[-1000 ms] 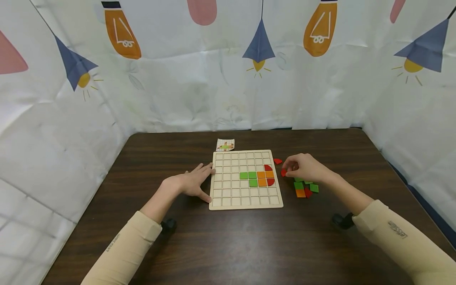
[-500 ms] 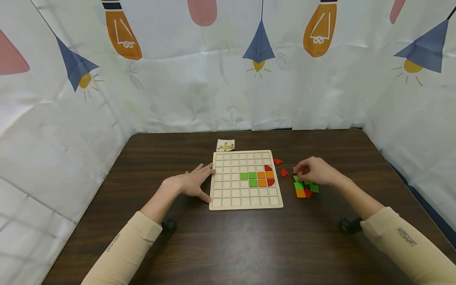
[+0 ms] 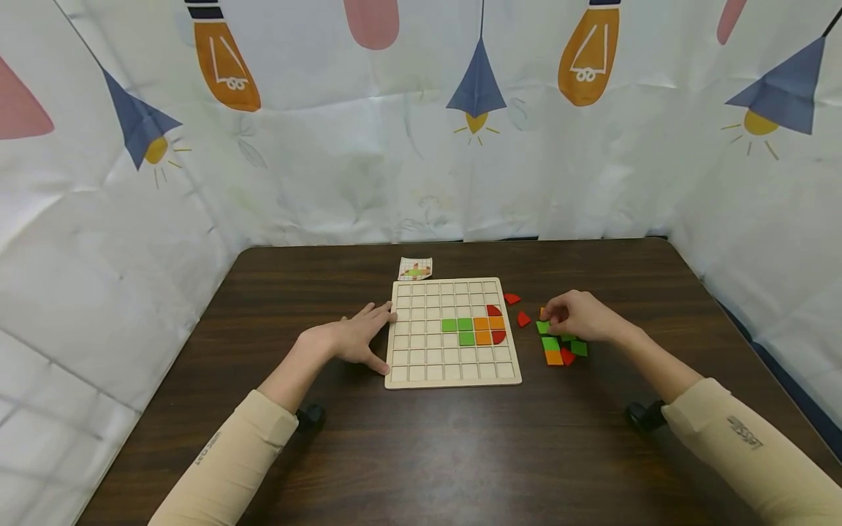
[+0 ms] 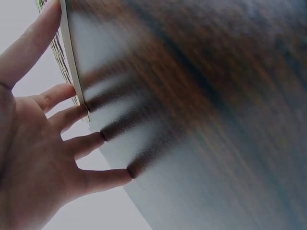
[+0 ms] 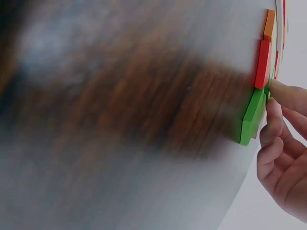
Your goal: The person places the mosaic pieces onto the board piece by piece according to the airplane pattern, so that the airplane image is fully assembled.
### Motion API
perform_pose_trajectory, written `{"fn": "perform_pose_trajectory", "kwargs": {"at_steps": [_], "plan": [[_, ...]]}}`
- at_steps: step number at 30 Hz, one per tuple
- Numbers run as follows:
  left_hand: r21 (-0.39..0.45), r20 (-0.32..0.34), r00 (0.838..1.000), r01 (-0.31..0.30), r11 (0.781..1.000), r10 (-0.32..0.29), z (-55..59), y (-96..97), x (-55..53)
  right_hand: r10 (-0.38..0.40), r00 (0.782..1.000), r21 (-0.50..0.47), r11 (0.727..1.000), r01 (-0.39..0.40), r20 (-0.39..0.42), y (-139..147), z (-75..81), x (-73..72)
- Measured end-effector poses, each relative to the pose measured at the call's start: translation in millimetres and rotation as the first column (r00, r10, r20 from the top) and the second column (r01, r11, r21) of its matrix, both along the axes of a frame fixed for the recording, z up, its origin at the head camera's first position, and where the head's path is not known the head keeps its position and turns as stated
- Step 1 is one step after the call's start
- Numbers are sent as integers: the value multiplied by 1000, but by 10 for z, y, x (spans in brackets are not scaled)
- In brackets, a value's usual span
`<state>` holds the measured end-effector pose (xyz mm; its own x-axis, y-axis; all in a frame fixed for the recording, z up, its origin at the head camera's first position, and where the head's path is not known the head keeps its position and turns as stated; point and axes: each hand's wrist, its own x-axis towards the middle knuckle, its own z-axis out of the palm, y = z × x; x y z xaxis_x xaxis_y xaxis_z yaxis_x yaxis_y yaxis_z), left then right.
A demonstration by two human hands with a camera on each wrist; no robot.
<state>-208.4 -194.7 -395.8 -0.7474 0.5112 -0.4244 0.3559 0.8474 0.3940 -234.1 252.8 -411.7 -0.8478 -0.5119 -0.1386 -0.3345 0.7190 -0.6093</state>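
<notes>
A pale wooden grid board lies on the table, with green square tiles, orange square tiles and red quarter-round tiles in its cells. My left hand is spread at the board's left edge, thumb and some fingertips touching it; the left wrist view shows the fingers apart. To the board's right, my right hand is over a small pile of loose tiles. Thumb and index finger pinch a small green tile, mostly hidden by the fingertips.
Two loose red tiles lie between board and pile. In the pile are a green tile, an orange tile and a red tile. A small printed pattern card sits behind the board. Patterned white cloth surrounds the table.
My right hand has moved right from the loose red tiles to the pile, leaving both red tiles on the table. A green tile at its fingertips has shifted slightly left. My left hand has stayed put.
</notes>
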Motion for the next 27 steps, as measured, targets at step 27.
{"fn": "perform_pose_trajectory", "kwargs": {"at_steps": [27], "plan": [[-1, 0, 1000, -4, 1000, 4, -1, 1, -2, 31, 997, 54, 998, -28, -67, -73, -29, -25]]}}
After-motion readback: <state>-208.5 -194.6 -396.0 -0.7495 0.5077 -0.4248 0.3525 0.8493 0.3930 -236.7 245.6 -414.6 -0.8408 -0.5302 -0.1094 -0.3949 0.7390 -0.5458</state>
